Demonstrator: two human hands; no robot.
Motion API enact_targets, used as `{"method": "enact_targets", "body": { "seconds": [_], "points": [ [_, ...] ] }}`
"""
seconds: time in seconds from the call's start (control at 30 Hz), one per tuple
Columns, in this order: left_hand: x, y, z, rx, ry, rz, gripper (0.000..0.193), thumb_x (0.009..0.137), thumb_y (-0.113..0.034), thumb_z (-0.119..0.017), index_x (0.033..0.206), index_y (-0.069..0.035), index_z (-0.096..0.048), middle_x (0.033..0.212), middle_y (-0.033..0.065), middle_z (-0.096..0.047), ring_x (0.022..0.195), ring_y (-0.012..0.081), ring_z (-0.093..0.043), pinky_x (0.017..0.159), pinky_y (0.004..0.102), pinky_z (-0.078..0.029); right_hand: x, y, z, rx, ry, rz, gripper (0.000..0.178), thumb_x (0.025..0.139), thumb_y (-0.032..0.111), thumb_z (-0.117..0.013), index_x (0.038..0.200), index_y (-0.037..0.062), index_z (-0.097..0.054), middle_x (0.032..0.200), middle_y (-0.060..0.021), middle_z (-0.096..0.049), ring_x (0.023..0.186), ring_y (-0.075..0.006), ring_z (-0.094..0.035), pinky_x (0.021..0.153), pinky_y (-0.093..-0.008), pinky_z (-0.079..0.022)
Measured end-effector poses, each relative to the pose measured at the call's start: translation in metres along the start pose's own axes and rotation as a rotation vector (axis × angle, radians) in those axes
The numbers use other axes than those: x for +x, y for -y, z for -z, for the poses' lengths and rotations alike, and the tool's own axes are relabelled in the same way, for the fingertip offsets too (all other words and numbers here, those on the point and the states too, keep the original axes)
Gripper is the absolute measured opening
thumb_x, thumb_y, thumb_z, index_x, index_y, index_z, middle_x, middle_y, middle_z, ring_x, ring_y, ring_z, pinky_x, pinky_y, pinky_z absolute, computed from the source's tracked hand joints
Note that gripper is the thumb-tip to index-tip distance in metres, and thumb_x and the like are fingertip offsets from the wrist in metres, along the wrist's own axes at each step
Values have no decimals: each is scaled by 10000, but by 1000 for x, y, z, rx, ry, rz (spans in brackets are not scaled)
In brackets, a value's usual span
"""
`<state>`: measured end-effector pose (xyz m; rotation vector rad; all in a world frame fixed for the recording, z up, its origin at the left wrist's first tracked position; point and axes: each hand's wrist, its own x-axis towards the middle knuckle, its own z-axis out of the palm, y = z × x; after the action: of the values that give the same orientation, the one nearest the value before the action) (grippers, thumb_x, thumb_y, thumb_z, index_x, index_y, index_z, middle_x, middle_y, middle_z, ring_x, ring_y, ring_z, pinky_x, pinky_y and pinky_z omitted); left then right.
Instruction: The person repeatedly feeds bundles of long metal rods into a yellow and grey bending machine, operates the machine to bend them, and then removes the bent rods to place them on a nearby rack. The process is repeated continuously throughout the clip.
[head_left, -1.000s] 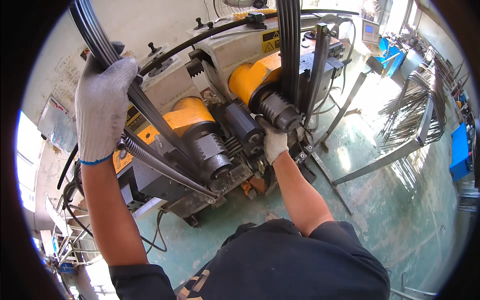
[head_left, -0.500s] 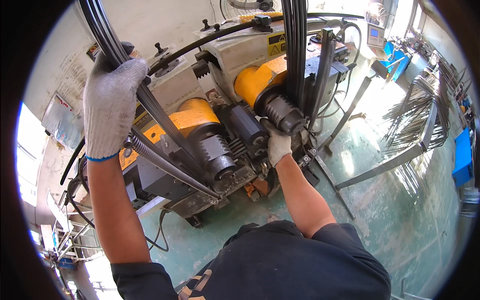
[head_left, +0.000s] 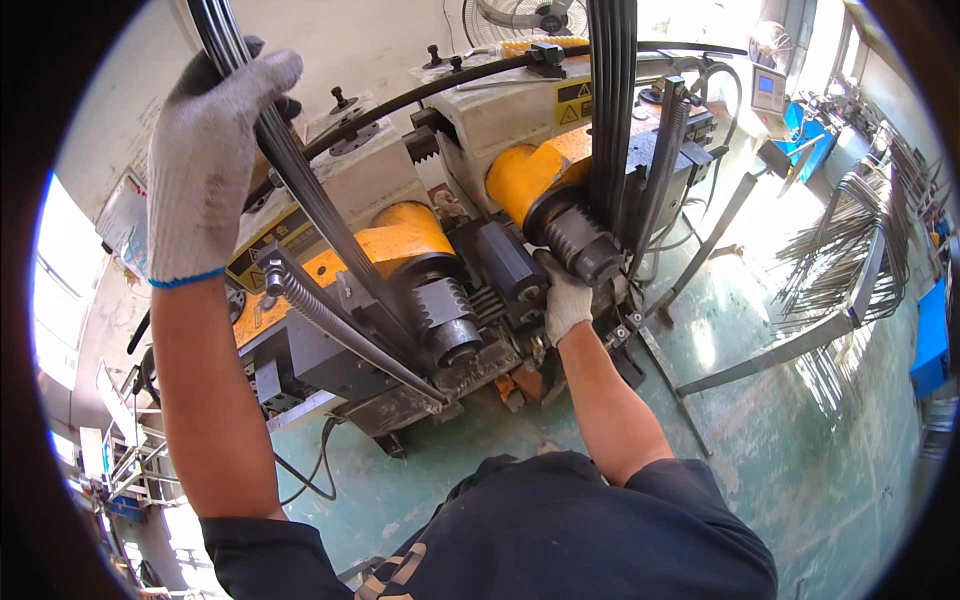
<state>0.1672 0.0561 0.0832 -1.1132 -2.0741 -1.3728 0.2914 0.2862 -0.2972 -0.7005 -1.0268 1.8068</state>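
Observation:
My left hand [head_left: 208,165], in a pale knit glove with a blue cuff edge, is wrapped around a slanting bundle of dark metal rods [head_left: 318,215]. Its thumb lies across the front of the rods, and dark-coated fingertips show behind them. My right hand [head_left: 567,300], gloved too, reaches in below the right toothed black roller [head_left: 577,240] of a bending machine [head_left: 390,242]; its fingers are mostly hidden there. Between this roller and the left toothed roller [head_left: 440,310] sits a black block [head_left: 510,262]. A second upright rod bundle [head_left: 612,100] stands beside the right roller.
A coil spring on a bar [head_left: 345,335] slants in front of the machine's left side. A black hose [head_left: 440,88] arches over the top. To the right, a metal stand [head_left: 790,360] carries many bent rods [head_left: 850,240]. A fan [head_left: 525,18] stands behind.
My left hand has shifted slightly left and its thumb is more stretched out across the rods. The whole view has moved a little; my right hand stays by the right roller.

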Motion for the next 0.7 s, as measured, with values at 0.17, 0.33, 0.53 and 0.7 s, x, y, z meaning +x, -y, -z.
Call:
{"method": "enact_targets", "body": {
  "seconds": [0.17,0.33,0.53,0.7],
  "points": [
    [11,11,4,265,-7,-207,560,963,-363,-817,1353,30,-730,1020,173,-788,923,201,-803,874,324,-652,-2,3,-1,-65,1,-67,379,952,188,-816,1286,20,-756,1178,-70,-754,1010,-202,-702,880,-393,-557],
    [1,-6,-10,183,-57,87,430,1032,-305,-747,1304,28,-752,1024,95,-794,938,147,-754,848,300,-583,-7,16,-5,-24,-22,-136,376,954,213,-798,1271,17,-753,1177,-54,-735,1027,-192,-681,892,-392,-540],
    [3,-3,1,260,-40,80,407,1021,-265,-756,1304,27,-744,1005,71,-780,904,139,-748,842,291,-591,-3,9,-3,-141,-8,14,345,972,179,-778,1269,7,-749,1203,-66,-743,1050,-194,-692,893,-387,-548],
    [0,9,12,102,3,-126,400,973,-187,-743,1299,44,-735,954,93,-763,861,166,-766,803,297,-618,0,-11,3,32,-24,-164,313,984,137,-804,1256,-12,-765,1227,-91,-774,1065,-199,-715,919,-374,-547]
  ]
}}
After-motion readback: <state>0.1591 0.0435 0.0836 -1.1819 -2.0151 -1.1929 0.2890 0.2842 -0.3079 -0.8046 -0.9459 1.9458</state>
